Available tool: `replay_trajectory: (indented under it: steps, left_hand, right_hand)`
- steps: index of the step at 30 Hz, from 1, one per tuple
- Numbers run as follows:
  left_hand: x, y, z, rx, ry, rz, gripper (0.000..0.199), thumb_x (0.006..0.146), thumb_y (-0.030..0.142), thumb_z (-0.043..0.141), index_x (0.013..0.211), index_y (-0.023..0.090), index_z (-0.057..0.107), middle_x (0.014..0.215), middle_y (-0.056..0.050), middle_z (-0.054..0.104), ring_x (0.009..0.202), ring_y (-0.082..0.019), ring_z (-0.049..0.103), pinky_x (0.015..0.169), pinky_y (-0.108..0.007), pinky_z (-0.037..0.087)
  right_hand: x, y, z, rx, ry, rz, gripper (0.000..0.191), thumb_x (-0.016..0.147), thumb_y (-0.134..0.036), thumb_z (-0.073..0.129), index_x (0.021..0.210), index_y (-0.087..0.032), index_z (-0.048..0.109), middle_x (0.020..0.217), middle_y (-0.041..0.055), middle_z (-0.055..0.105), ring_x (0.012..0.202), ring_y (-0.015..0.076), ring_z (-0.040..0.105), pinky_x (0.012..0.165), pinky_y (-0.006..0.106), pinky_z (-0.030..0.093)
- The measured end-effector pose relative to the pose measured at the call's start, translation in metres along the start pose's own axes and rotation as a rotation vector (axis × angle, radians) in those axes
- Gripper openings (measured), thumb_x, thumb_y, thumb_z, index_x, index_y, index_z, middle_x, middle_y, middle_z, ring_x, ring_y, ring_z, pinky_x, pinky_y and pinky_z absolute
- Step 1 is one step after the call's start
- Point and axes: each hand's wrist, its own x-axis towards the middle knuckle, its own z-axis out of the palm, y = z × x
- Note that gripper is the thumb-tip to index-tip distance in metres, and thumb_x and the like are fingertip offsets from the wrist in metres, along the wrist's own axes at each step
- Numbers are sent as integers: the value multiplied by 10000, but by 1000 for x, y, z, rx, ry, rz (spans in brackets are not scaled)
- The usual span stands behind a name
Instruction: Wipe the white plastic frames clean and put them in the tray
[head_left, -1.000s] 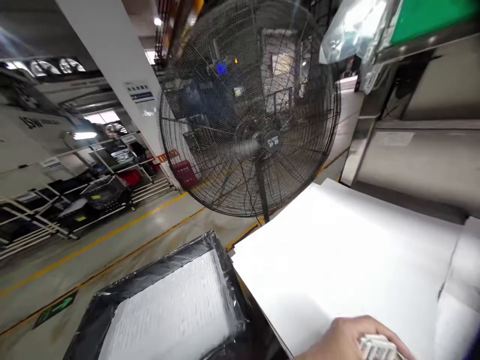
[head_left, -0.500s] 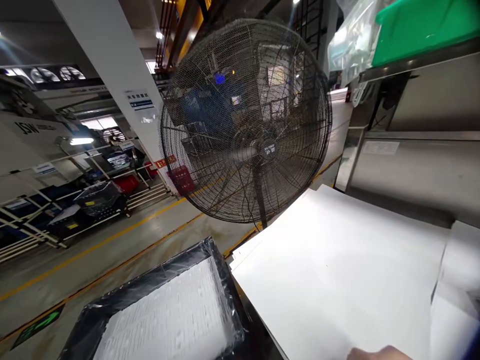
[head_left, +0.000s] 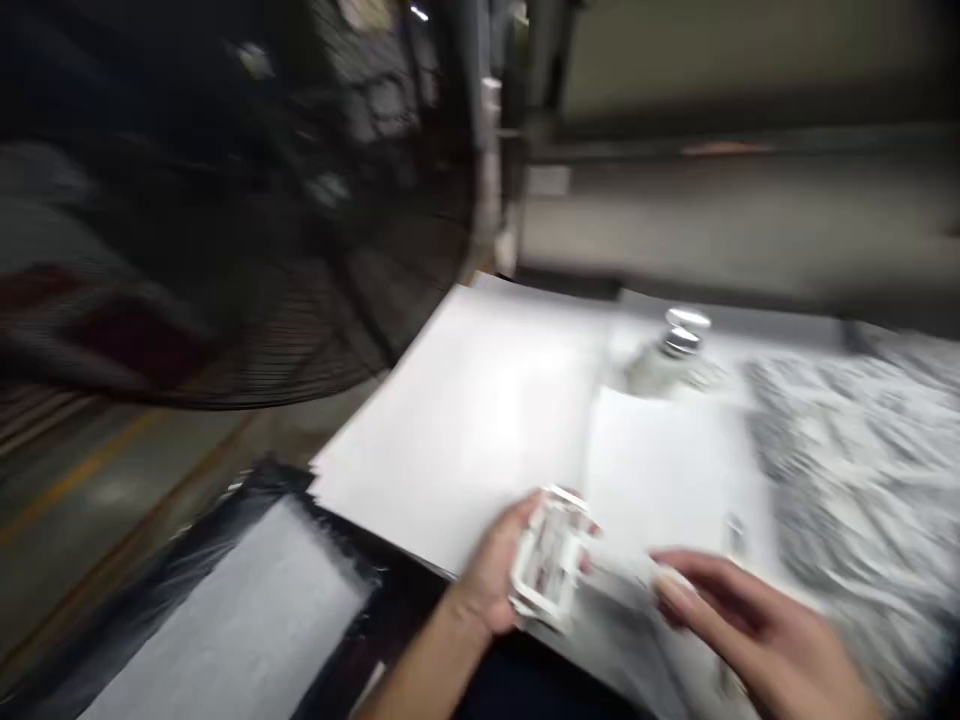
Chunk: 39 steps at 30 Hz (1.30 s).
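Observation:
My left hand [head_left: 504, 560] is closed around a white rectangular plastic frame [head_left: 551, 557], its fingers wrapped behind the part. The frame tilts upward and shows a recessed inside, blurred by motion. To the right of it, my right hand [head_left: 750, 620] is pinched, thumb against forefinger. A small pale bit shows at those fingertips, too blurred to name. Beneath both hands lie white sheets [head_left: 480, 410] on the work surface. A smaller white sheet [head_left: 660, 470] lies just beyond the right hand.
Many white parts [head_left: 862, 490] are heaped at the right. A clear bottle with a shiny metal top [head_left: 682, 335] stands at the back. A large fan [head_left: 247, 250] is at the left. Below it sits a black-wrapped box [head_left: 232, 610] with white contents. A metal panel [head_left: 712, 210] borders the back.
My view has swung right and down. Both hands now show, the left with the white plastic frame; before, only part of one hand showed at the bottom edge.

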Motion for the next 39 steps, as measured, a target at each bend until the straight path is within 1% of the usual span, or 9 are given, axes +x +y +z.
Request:
replay_trajectory:
  steps: [3,6,9,13,17,23,27,34,39]
  left_hand:
    - [-1,5,4,73,4,33,312,865,309,473,1075,130,618,945,-111,690,671,-170,651,587,-253,503]
    - [5,5,3,172,28,52,321,878,298,461,1104,120,604,991,-127,677,720,-175,647,653,-282,523]
    - [7,-1,3,236,59,46,331,877,311,466,1066,88,620,987,-140,675,731,-176,647,674,-289,533]
    - [9,-6,7,279,136,10,313,851,329,516,1001,86,645,808,-114,697,671,-188,658,594,-275,543]
    - [10,-9,11,264,165,117,188,810,275,588,915,137,660,806,-60,702,683,-167,666,631,-241,543]
    - [4,-6,13,375,136,34,279,834,326,546,986,113,645,794,-87,704,601,-165,651,524,-243,527]
    - [5,-1,14,426,127,24,307,839,313,533,1055,114,623,971,-125,689,647,-179,659,465,-232,500]
    - [6,-3,15,415,163,54,281,834,290,546,1024,104,636,965,-116,694,741,-213,672,570,-264,540]
    - [6,-5,17,335,171,100,258,822,267,569,1012,111,646,909,-91,705,797,-218,669,671,-283,554]
  right_hand:
    - [2,6,-3,366,5,51,334,765,-490,677,915,-191,659,801,44,650,734,204,608,659,274,503]
    - [9,9,-2,468,74,28,250,788,-382,693,914,-167,670,793,36,650,728,170,587,641,238,481]
    - [13,4,4,406,139,-69,172,818,-303,678,940,-182,675,832,13,655,728,139,580,634,209,465]
    - [26,-11,16,236,167,-249,110,861,-223,637,959,-184,669,867,0,652,737,116,581,659,200,453]
    - [38,-27,23,8,116,-412,101,873,-161,605,956,-150,664,862,30,620,774,136,575,684,218,439]
    - [29,-10,10,-153,84,-303,88,893,-167,568,904,-177,655,837,20,590,705,132,561,641,230,427]
    - [21,-1,-1,-112,141,-251,64,870,-156,595,887,-184,650,805,-1,593,654,116,548,615,231,411]
    - [27,-13,3,-77,168,-313,71,884,-157,584,921,-178,640,825,1,586,684,114,546,635,222,411]
    - [25,-16,12,-197,84,-337,111,913,-169,534,948,-166,639,851,29,567,716,133,557,660,228,421]
